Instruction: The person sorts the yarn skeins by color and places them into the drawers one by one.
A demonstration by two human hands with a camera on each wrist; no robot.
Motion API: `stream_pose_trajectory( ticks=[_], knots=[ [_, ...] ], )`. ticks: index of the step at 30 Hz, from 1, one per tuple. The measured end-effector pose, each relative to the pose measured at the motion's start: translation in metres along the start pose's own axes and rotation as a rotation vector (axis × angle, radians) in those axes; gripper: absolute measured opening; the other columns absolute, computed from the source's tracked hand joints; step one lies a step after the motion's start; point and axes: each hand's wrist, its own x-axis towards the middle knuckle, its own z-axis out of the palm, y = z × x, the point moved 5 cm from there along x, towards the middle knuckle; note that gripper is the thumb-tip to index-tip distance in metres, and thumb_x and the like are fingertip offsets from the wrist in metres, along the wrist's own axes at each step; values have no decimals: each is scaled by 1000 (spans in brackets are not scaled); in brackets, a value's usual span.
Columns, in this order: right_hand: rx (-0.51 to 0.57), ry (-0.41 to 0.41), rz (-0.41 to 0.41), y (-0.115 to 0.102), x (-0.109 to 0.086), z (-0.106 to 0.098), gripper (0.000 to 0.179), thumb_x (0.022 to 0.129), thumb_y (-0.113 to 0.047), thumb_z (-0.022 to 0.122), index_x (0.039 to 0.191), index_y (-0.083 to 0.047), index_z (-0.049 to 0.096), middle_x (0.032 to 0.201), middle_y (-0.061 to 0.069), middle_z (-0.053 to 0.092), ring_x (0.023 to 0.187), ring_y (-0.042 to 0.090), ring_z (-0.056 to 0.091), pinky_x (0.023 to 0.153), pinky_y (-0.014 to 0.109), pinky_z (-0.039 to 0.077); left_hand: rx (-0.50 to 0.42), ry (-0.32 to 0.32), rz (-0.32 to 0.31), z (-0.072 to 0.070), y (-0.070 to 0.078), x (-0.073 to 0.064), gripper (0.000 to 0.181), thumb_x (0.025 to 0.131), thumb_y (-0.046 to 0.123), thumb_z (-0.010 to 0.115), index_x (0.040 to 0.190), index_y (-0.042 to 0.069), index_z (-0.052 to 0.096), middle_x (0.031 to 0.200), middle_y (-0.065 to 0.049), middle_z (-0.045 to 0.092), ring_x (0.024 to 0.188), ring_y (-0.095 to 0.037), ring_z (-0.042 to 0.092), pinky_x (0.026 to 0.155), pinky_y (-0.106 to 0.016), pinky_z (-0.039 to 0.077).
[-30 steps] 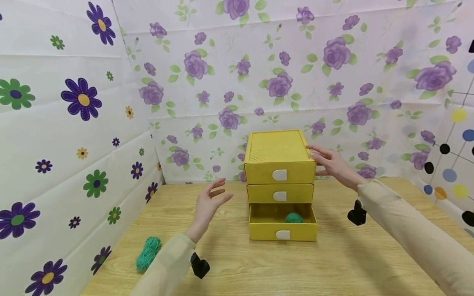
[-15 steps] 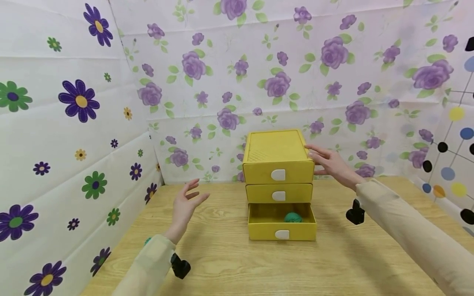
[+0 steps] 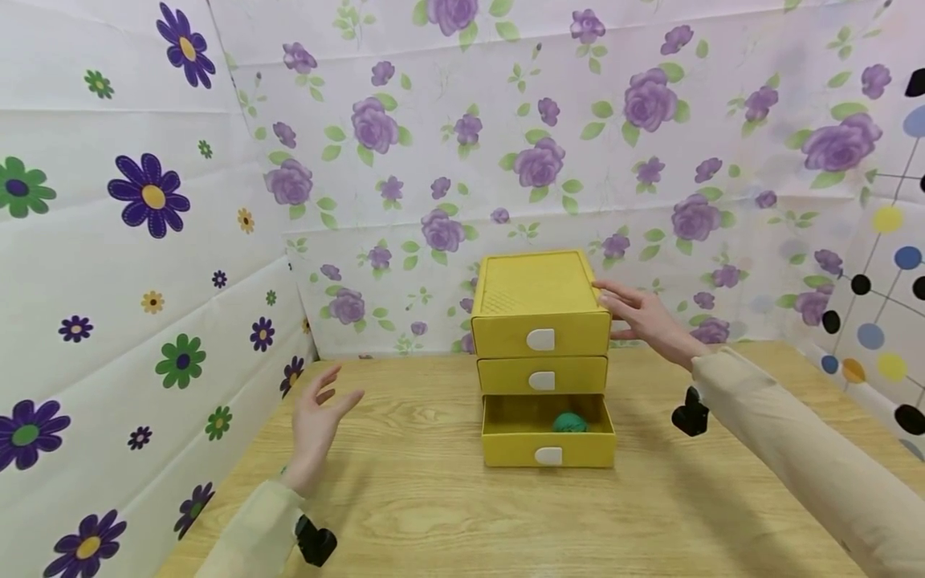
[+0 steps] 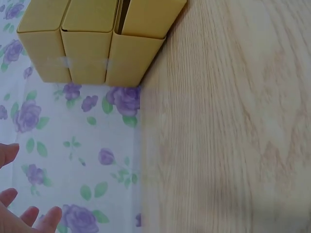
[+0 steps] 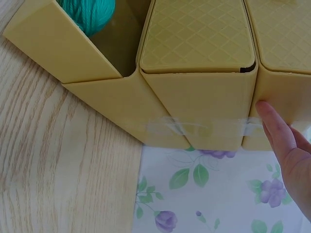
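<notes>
A yellow three-drawer box (image 3: 538, 282) stands on the wooden table. Its bottom drawer (image 3: 509, 451) is pulled out, and a ball of green yarn (image 3: 569, 423) lies inside; the right wrist view also shows this yarn (image 5: 92, 14). My right hand (image 3: 643, 317) rests its fingers against the box's right side near the top, fairly straight. To the left of the box, my left hand (image 3: 315, 421) hovers over the table with fingers spread and slightly bent, holding nothing. Behind the left wrist only a sliver of green yarn (image 3: 283, 470) shows; the rest is hidden.
The upper two drawers are closed, each with a white pull tab (image 3: 540, 339). A flowered sheet (image 3: 405, 241) hangs behind the table (image 3: 433, 514), and patterned sheets flank it left and right. Clear tape (image 5: 167, 126) runs across the box's side.
My left hand has moved left, away from the box, and its arm now covers nearly all of the green skein on the table. The right hand has stayed against the box.
</notes>
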Motion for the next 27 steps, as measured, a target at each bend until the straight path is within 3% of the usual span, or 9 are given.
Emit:
stream_pose_trajectory(
  ticks=[8,19,27],
  knots=[
    [8,10,6,0,1,0,58,95,-34,45,144,-11,25,142,18,25,113,27,45,81,44,45,8,69,7,-19,-5,-7,58,80,14,71,131,4,45,133,-16,37,115,-34,35,86,-46,36],
    [16,12,14,-8,-5,5,55,97,-29,43,144,-9,23,145,16,19,119,34,37,84,47,42,92,148,-31,-44,-21,-14,65,81,18,70,135,1,39,139,-21,27,124,-40,21,97,-52,24],
    [-2,5,4,-1,0,1,57,96,-34,43,144,-12,24,144,16,22,114,27,45,82,45,44,150,86,-123,-60,-35,-18,74,81,19,70,138,-4,29,142,-24,20,128,-41,14,99,-54,17]
  ],
)
